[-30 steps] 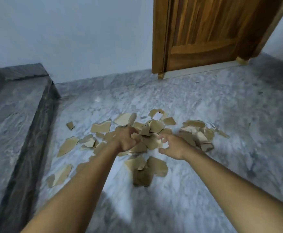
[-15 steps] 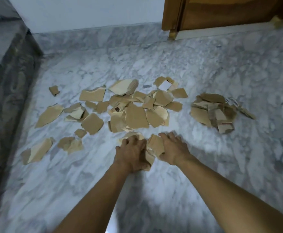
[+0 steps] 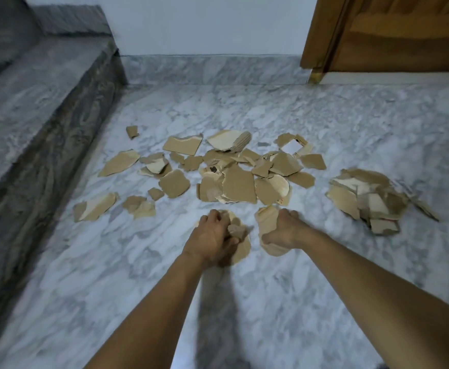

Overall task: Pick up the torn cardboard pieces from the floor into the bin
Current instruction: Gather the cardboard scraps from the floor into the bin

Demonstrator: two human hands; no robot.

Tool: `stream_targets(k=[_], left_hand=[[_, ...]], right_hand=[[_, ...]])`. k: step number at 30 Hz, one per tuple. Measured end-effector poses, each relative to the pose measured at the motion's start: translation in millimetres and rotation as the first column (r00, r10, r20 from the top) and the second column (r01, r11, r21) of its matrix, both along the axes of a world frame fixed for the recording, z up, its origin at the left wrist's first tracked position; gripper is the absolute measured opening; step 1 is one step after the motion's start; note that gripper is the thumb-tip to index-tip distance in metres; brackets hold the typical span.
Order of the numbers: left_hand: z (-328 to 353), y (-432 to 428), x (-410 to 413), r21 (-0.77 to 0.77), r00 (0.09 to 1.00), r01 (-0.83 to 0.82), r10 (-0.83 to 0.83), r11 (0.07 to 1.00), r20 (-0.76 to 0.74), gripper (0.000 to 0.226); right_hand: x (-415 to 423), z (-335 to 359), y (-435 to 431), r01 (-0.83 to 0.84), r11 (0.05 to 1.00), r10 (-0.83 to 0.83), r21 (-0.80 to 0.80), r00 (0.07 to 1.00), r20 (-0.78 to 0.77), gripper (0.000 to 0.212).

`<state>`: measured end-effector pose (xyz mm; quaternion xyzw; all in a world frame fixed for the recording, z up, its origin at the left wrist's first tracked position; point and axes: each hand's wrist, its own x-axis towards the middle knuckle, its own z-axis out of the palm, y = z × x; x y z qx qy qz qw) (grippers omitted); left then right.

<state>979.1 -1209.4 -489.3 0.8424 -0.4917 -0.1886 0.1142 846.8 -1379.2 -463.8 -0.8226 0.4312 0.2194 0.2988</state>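
Several torn brown cardboard pieces (image 3: 238,183) lie scattered over the marble floor in the middle of the view. A separate small heap of cardboard (image 3: 368,199) sits to the right. My left hand (image 3: 212,237) grips a few cardboard pieces (image 3: 240,245) just in front of the scatter. My right hand (image 3: 284,230) holds another cardboard piece (image 3: 267,221), fingers curled round it. The two hands are a short gap apart, close to the floor. No bin is in view.
A raised marble step (image 3: 44,107) runs along the left side. A wooden door (image 3: 393,33) and its frame stand at the back right, above a marble skirting (image 3: 212,69) and white wall. Bare marble floor (image 3: 271,302) lies between my arms.
Both hands have drawn back toward me from the middle of the scatter, each now gripping cardboard pieces. They have parted slightly. The camera view has shifted.
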Motion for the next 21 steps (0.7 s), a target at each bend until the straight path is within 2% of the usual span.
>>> stream_targets(k=[3,5,6,10,13,17,19,21], left_hand=[[16.9,6.3,27.5,0.093,0.991,-0.056,0.066,0.994,-0.114,0.033],[29.0,13.0,48.2,0.147,0.977,-0.051,0.08,0.988,-0.196,0.014],[34.3,16.1,57.3,0.181,0.973,-0.047,0.086,0.982,-0.214,0.014],[48.9,17.8,75.3,0.336,0.994,-0.011,0.047,0.942,-0.101,0.023],[49.0,5.0,77.9,0.355,1.0,0.03,-0.026,0.934,-0.017,0.031],[40.7,-18.8,76.5,0.358,0.99,0.115,-0.138,0.926,0.04,0.035],[35.3,-29.2,74.6,0.351,0.978,0.169,-0.199,0.921,0.053,0.033],[27.9,-36.5,71.7,0.333,0.966,0.215,-0.251,0.918,0.067,0.04]], right_hand=[[9.3,15.5,2.5,-0.167,0.986,0.168,-0.027,0.985,0.038,0.097],[15.8,22.5,10.8,-0.344,0.936,0.346,-0.068,0.938,0.021,0.09],[18.5,25.2,16.5,-0.426,0.9,0.428,-0.096,0.904,0.0,0.086],[28.9,22.5,42.6,-0.641,0.744,0.642,-0.188,0.764,-0.061,0.068],[29.7,5.2,56.4,-0.696,0.679,0.702,-0.232,0.709,-0.071,0.065],[17.4,-15.7,62.8,-0.683,0.636,0.728,-0.359,0.685,-0.014,0.055],[13.0,-17.2,59.6,-0.679,0.645,0.727,-0.352,0.686,0.008,0.052],[9.3,-13.6,52.2,-0.651,0.702,0.691,-0.289,0.721,0.054,0.046]])
